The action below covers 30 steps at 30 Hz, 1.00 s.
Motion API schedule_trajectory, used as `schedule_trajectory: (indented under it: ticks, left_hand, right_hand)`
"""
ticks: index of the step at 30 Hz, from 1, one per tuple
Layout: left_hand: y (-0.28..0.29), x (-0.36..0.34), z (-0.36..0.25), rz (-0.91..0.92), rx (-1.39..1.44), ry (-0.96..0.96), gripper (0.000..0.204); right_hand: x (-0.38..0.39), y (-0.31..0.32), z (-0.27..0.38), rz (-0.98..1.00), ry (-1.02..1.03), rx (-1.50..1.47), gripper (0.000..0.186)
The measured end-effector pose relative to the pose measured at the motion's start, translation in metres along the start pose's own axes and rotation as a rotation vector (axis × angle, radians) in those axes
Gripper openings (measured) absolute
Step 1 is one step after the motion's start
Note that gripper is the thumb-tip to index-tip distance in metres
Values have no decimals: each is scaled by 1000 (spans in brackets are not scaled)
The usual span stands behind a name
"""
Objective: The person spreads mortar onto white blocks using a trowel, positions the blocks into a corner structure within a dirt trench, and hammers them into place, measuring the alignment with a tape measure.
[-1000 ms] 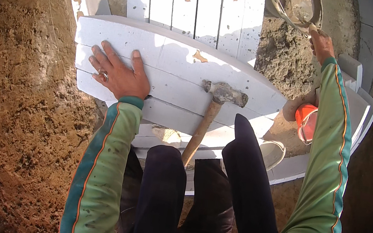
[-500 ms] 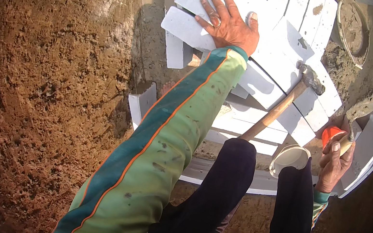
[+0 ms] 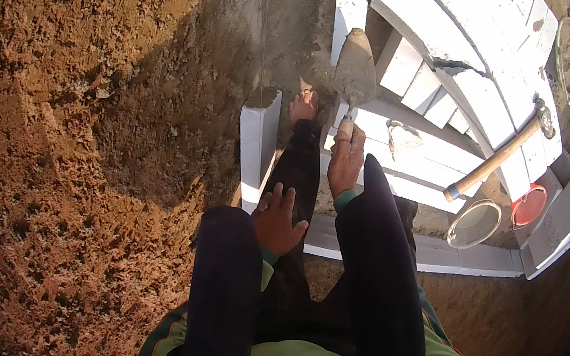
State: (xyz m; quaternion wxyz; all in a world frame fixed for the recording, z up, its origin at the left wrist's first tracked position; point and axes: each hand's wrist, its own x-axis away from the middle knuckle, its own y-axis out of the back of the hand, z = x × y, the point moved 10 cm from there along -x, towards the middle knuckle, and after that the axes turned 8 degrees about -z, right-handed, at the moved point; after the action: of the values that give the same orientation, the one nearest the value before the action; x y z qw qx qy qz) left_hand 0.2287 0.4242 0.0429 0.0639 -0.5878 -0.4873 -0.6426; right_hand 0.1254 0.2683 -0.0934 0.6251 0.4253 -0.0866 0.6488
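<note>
right hand grips the wooden-handled grey metal trowel near the long white blocks, tip forward probably for reach, while loosely spread left hand seems braced on the dark-trousered leg for balance

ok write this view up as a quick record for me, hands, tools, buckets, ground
right hand: fingers closed around the handle of a trowel
trowel blade: dirty, pointing away from the person
left hand: fingers loosely spread, nothing visible in it, over the dark trouser leg; contact unclear
hammer: lying on white blocks, to the right of the trowel
buckets: a red bucket and a pale bucket, close together near the hammer
ground: rough brown earth along the left side
</note>
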Motion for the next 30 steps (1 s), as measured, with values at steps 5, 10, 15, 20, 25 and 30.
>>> schedule_trajectory:
  ticks: [5, 10, 15, 20, 25, 30]
  left_hand:
    - [9, -8, 5, -330, 336, -91, 73]
    - [16, 23, 30, -209, 526, -50, 69]
    - [6, 41, 59, -178, 199, 7, 66]
    - [-16, 19, 67, -166, 232, 44, 66]
    - [-21, 18, 73, -179, 284, 49, 66]
    - [-16, 20, 72, -159, 159, 101, 64]
  right_hand:
    - [-57, -77, 68, -368, 468, 77, 44]
    - [-59, -165, 0, -160, 45, 177, 46]
    - [-75, -192, -108, -152, -46, 369, 40]
    - [-79, -207, -161, -110, 56, -159, 28]
    - [-58, -204, -174, -58, -331, -747, 34]
    - [36, -148, -162, -8, -193, 229, 47]
